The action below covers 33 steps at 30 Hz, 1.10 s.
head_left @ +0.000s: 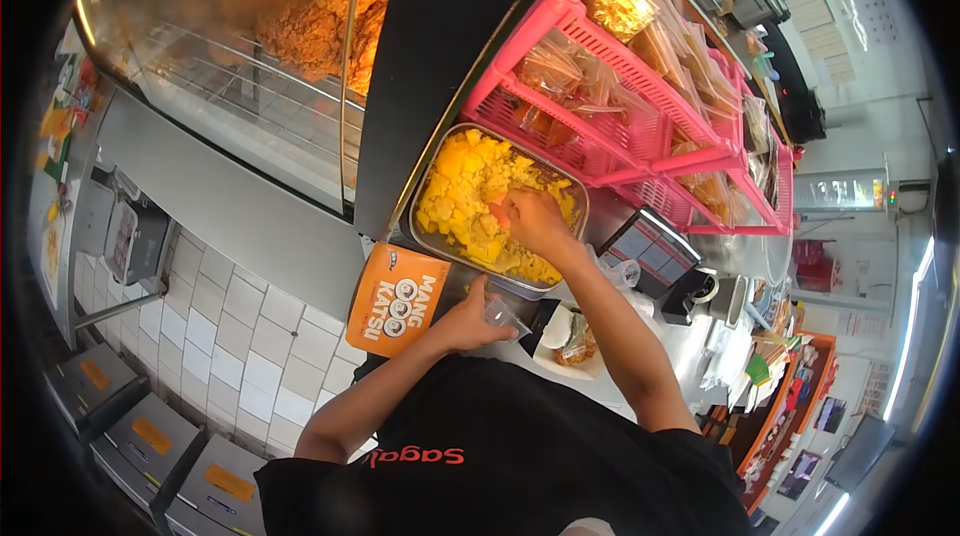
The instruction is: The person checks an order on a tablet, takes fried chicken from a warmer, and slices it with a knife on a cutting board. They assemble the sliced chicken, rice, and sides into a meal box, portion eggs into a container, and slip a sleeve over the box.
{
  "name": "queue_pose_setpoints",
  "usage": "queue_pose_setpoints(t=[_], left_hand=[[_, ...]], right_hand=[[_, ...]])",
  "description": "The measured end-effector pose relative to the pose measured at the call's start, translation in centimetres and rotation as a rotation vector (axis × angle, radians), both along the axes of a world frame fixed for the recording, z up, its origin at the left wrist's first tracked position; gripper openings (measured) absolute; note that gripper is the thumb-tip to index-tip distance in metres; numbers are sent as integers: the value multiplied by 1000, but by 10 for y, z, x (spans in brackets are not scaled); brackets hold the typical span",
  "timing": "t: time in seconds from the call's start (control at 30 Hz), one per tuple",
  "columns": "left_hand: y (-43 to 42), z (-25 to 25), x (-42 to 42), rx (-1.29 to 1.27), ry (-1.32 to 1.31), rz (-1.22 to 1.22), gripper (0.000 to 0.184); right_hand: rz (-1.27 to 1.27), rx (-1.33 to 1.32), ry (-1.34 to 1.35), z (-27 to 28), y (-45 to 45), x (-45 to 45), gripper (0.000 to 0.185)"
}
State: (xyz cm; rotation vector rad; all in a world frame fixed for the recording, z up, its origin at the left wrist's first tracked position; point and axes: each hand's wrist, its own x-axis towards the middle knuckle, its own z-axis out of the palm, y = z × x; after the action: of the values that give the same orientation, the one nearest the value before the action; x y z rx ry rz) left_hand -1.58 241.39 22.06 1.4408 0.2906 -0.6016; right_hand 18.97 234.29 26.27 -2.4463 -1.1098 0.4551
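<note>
My right hand point(537, 220) is closed over a metal tray point(418, 198), around a small orange-pink scoop point(499, 214). Most of the scoop is hidden by my fingers and the food. Yellow chunks, like crumbled potato point(450, 204), fill much of the tray, with its bottom showing toward the far right corner. Just in front of the tray's near edge, my left hand point(470, 324) grips a small clear plastic bag point(504, 318). An orange printed box point(398, 298) stands beside my left hand, to its left.
A pink plastic rack point(610, 151) holding bagged food borders the tray's far right side. A glass warmer with fried pieces point(325, 31) rises at the upper left. Right of my hands are a tablet screen point(652, 254) and a white container point(560, 348) with a bagged portion.
</note>
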Motion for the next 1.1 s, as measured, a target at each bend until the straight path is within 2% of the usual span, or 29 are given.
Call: queue_pose_setpoints(t=[0.17, 0.23, 0.27, 0.37, 0.47, 0.5, 0.57, 0.6, 0.7, 0.77, 0.83, 0.87, 0.9, 0.97, 1.0, 1.03, 1.1], left_hand=[[3, 3, 8, 27, -14, 21, 121], [2, 3, 1, -12, 13, 15, 120], [-2, -4, 1, 17, -16, 23, 119], [-2, 0, 2, -19, -13, 59, 117], [0, 0, 3, 49, -34, 39, 115], [-2, 0, 1, 46, -22, 39, 115], [-2, -3, 3, -6, 17, 68, 114], [-1, -4, 2, -4, 21, 53, 114], [-4, -5, 2, -5, -18, 67, 113], [-1, 0, 4, 1, -16, 71, 111], [-2, -1, 5, -27, -13, 90, 110], [-2, -1, 4, -50, -12, 100, 110], [-3, -2, 3, -48, -9, 92, 110], [-7, -9, 6, 7, -18, 62, 109], [-8, -14, 7, 6, -21, 69, 109], [-12, -20, 7, 31, -63, 88, 105], [-16, -29, 7, 53, -97, 113, 102]], right_hand=[[-50, 33, 8, 28, 6, 22, 18], [-114, -61, -32, 24, 4, 23, 17], [-78, -2, -58, -2, 1, 18, 19], [-45, -84, -9, -1, -5, 31, 22], [-119, 35, 50, 39, -4, 25, 24], [-119, 32, 62, 35, -6, 16, 24], [105, -68, 89, 24, -2, -6, 23], [28, -61, -88, 3, 0, -22, 22], [40, -172, 58, 0, -12, 4, 23], [54, -127, 73, 17, -10, 23, 20], [-3, 78, -127, 39, -3, 26, 16], [10, 193, -106, 45, 6, 23, 15], [1, 194, -104, 35, 4, 20, 15], [151, -48, -201, -5, -8, 18, 26], [184, 38, -98, -28, -21, 17, 34], [195, 34, -98, -24, -28, 9, 34], [418, -105, -62, -7, -39, -5, 37]])
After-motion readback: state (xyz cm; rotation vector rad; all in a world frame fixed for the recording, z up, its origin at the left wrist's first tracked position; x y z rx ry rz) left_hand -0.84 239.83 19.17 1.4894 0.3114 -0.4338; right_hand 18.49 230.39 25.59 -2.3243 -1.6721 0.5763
